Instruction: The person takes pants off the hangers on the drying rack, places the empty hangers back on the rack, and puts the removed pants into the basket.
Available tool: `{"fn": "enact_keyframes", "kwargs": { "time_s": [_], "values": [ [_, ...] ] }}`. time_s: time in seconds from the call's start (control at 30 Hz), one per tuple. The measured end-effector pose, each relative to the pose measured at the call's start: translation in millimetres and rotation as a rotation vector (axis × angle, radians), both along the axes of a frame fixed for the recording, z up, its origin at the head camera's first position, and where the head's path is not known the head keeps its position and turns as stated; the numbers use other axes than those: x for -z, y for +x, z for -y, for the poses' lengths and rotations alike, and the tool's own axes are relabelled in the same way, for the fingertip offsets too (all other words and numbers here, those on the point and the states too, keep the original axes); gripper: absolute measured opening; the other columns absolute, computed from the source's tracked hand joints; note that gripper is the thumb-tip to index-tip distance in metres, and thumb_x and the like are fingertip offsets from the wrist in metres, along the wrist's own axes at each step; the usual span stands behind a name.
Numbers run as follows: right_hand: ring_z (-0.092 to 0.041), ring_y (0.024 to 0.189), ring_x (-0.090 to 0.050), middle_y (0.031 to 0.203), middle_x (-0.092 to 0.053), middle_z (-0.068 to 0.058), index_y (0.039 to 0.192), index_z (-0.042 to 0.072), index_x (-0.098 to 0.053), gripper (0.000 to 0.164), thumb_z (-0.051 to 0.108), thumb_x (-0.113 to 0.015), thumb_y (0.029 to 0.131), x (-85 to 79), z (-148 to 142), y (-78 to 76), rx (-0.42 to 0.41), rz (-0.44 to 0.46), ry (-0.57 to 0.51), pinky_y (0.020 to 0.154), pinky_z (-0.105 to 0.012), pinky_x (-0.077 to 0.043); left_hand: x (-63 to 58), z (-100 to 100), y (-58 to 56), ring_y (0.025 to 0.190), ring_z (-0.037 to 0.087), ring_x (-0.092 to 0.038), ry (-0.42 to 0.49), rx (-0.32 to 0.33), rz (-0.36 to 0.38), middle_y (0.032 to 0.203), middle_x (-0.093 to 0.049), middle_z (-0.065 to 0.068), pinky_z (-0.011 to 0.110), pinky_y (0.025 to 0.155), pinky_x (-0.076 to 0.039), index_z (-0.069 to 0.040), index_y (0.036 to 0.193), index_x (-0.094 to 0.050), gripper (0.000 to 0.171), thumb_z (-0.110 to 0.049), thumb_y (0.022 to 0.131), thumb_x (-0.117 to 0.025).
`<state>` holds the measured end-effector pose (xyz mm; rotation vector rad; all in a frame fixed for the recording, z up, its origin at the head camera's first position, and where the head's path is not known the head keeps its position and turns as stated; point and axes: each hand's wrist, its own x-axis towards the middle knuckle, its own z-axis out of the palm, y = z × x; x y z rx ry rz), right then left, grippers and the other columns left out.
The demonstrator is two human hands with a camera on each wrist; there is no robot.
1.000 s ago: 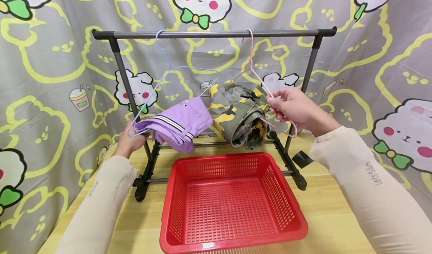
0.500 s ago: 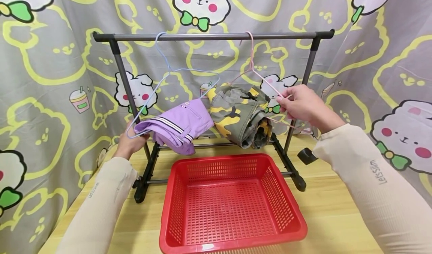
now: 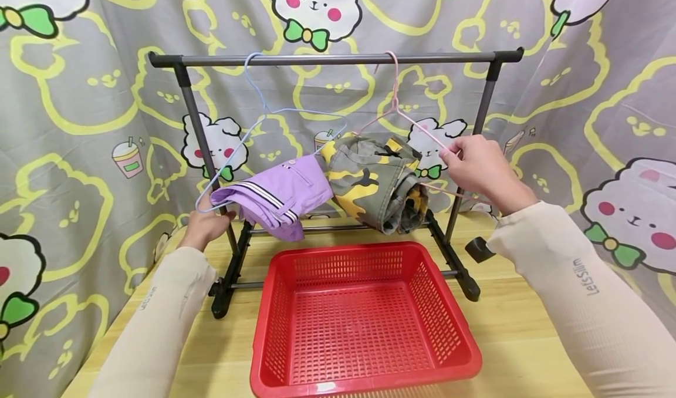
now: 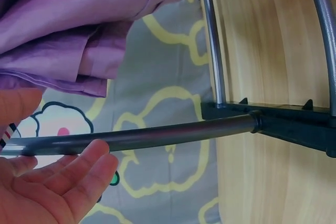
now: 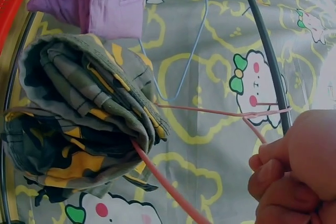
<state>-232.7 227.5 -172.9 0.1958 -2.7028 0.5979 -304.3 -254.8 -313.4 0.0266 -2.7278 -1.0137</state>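
Folded purple trousers (image 3: 280, 195) with striped trim hang over a blue wire hanger (image 3: 306, 111) on the rack's top bar. My left hand (image 3: 206, 226) is by that hanger's lower left end; in the left wrist view its extended fingers (image 4: 79, 182) lie along one side of the rack's post (image 4: 173, 136), the thumb on the other. Rolled camouflage trousers (image 3: 372, 181) hang on a pink hanger (image 3: 421, 129) to the right. My right hand (image 3: 480, 166) pinches the sloping right arm of this hanger between thumb and fingers. Its bottom bar runs rightward behind the hand.
A red plastic basket (image 3: 470, 360) stands on the wooden table (image 3: 520, 327) in front of the rack. The grey rack (image 3: 338, 59) has black feet, one beside each side of the basket. A patterned curtain (image 3: 623, 122) closes off the back and sides.
My right hand has moved right and slightly down with the pink hanger's arm, and the hanger's lower end has swung right. The camouflage trousers have shifted slightly right; my left hand stays nearly still.
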Motion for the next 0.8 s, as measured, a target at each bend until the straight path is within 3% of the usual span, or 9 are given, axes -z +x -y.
{"fn": "enact_keyframes", "kwargs": {
  "time_s": [0.2,0.5,0.8],
  "values": [
    [-0.028,0.061,-0.045,0.061,-0.051,-0.006,0.095,0.005,-0.068,0.027,0.027,-0.053,0.099,2.7,-2.5,0.6,0.005,-0.05,-0.035,0.049,-0.038,-0.034,0.0,-2.5,1.4,0.129,0.057,-0.03,0.033,-0.007,0.001,0.142,-0.037,0.035,0.062,0.104,-0.028,-0.004,0.15,-0.022,0.073,-0.022,0.091,-0.061],
    [-0.027,0.057,-0.044,0.059,-0.054,-0.006,0.096,0.004,-0.07,0.028,0.023,-0.049,0.098,5.5,-4.0,1.1,-0.002,-0.113,-0.031,0.046,-0.037,-0.033,-0.2,-4.1,1.0,0.129,0.061,-0.024,0.003,-0.024,0.031,0.142,-0.027,0.042,0.065,0.104,-0.026,-0.008,0.154,-0.006,0.085,-0.024,0.091,-0.06],
    [-0.025,0.05,-0.043,0.06,-0.054,-0.006,0.094,0.003,-0.072,0.03,0.022,-0.049,0.098,10.2,-6.7,-2.1,-0.016,-0.198,-0.022,0.042,-0.035,-0.03,-0.4,-3.6,2.2,0.13,0.059,-0.025,0.015,-0.035,0.054,0.143,-0.029,0.04,0.063,0.105,-0.026,-0.008,0.154,-0.007,0.084,-0.025,0.092,-0.06]
  ]
}}
